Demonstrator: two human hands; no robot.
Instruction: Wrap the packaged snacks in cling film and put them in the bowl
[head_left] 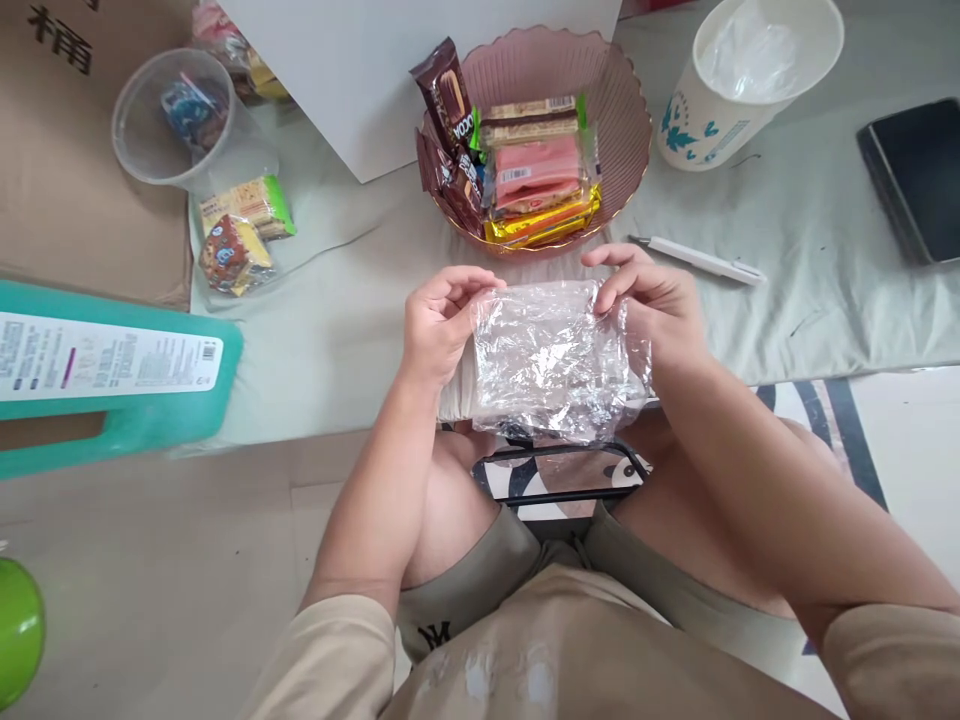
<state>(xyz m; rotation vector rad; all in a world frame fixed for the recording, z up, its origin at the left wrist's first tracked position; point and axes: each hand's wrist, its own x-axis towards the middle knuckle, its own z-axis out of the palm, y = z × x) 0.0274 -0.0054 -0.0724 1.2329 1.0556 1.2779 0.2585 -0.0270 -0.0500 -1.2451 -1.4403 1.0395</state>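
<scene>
- The left hand grips one side of a crinkly clear plastic bag.
- The right hand pinches the other side.
- A pink snack bowl sits just behind.

1. Your left hand and right hand pinch a crinkled clear plastic bag by its top corners.
2. Just beyond it sits a pink bowl of wrapped snacks.
</scene>
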